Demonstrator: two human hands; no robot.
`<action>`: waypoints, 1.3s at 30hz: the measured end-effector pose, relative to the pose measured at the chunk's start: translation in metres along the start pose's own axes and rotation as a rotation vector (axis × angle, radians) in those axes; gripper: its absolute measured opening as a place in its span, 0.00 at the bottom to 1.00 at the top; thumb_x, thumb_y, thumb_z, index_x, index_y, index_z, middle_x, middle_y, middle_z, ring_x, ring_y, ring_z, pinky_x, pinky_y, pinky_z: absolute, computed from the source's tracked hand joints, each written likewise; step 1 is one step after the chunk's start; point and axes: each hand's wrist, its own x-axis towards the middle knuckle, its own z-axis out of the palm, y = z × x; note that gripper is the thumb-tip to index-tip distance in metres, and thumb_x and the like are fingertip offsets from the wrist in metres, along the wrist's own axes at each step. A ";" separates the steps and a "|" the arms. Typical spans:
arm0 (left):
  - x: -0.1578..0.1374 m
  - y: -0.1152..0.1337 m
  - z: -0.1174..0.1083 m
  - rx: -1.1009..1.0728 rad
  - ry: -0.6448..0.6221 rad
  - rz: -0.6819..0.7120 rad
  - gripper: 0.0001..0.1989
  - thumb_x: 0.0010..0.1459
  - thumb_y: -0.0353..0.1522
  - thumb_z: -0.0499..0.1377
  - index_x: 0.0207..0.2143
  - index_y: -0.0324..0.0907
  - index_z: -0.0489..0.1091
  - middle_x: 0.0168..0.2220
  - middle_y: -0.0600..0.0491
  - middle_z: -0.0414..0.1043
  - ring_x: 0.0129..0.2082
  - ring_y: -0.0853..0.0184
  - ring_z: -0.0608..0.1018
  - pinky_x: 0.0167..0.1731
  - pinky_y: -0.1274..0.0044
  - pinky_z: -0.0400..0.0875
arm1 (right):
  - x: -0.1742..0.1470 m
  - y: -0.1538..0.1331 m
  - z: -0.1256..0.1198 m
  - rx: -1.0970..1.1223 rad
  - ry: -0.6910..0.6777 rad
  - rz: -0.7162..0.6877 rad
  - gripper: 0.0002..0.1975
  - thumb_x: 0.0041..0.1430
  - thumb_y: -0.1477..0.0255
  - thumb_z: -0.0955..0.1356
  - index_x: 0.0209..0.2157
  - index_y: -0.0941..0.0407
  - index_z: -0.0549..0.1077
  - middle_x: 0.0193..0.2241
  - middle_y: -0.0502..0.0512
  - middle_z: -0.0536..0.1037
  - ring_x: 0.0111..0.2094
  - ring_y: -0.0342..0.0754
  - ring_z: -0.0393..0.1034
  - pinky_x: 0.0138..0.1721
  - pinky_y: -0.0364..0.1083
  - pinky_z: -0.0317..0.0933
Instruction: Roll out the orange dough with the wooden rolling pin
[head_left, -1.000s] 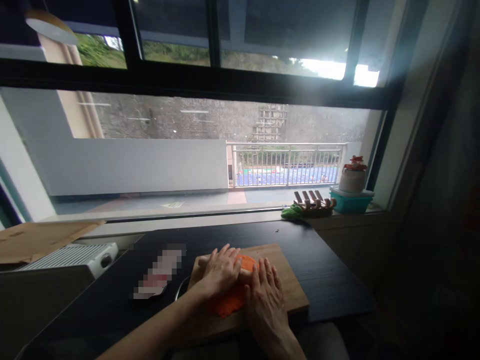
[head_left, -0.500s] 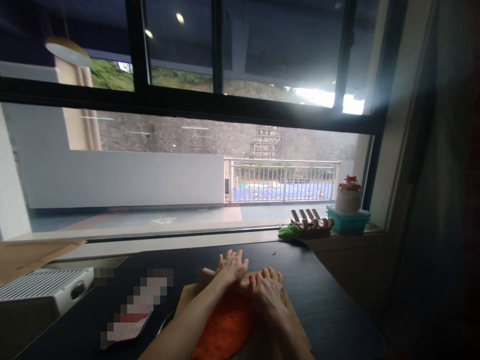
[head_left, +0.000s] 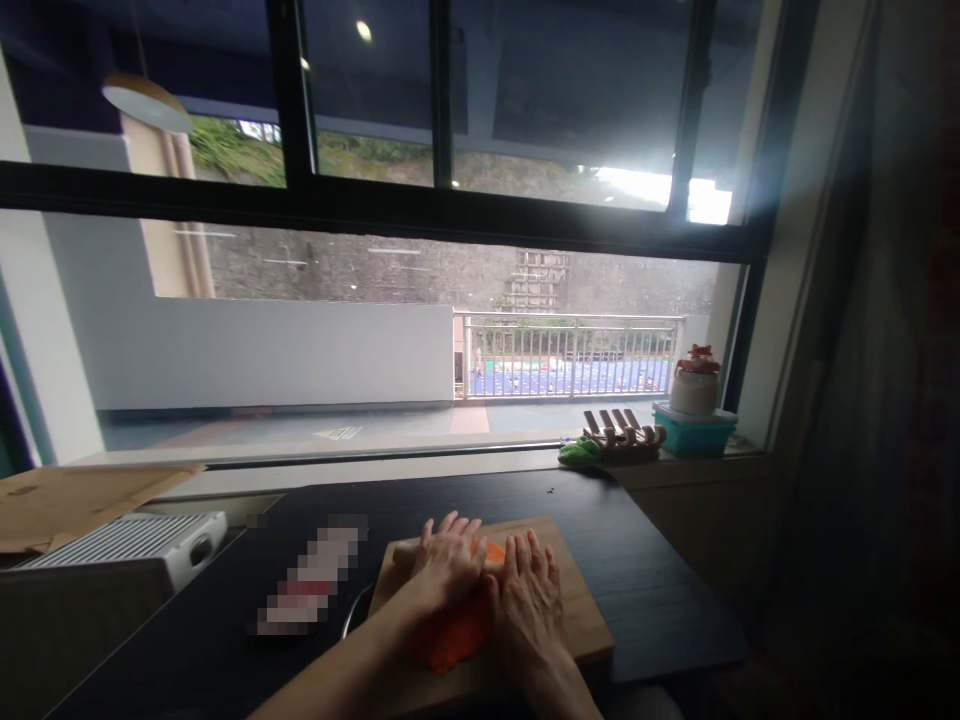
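An orange sheet of dough (head_left: 456, 632) lies on a wooden board (head_left: 581, 610), partly hidden by my hands and forearms. Across it runs a pale rolling pin (head_left: 406, 551), whose left end sticks out past my left hand. My left hand (head_left: 452, 560) presses on the pin from above, open, with its fingers stretched forward. My right hand (head_left: 529, 580) is also open, lying flat over the pin's right part with the fingers pointing away from me. Between the hands a short piece of the pin shows, with orange dough beyond it.
The board rests on a dark table (head_left: 660, 600). A blurred-out flat object (head_left: 311, 585) lies left of the board, beside a curved metal rim (head_left: 356, 612). On the sill stand a green cloth (head_left: 579, 452), a wooden rack (head_left: 622, 432) and a teal box (head_left: 694, 432) bearing a jar.
Both hands have come back toward me with the rolling pin, uncovering the board's far edge and some dough beyond the pin. The view has shifted slightly.
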 end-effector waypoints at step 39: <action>0.008 0.000 0.002 0.007 0.036 0.029 0.25 0.62 0.41 0.39 0.55 0.45 0.64 0.54 0.49 0.69 0.59 0.56 0.61 0.58 0.55 0.47 | 0.028 0.003 -0.002 -0.011 -0.066 0.025 0.25 0.65 0.65 0.52 0.56 0.59 0.66 0.59 0.59 0.63 0.63 0.55 0.45 0.61 0.54 0.39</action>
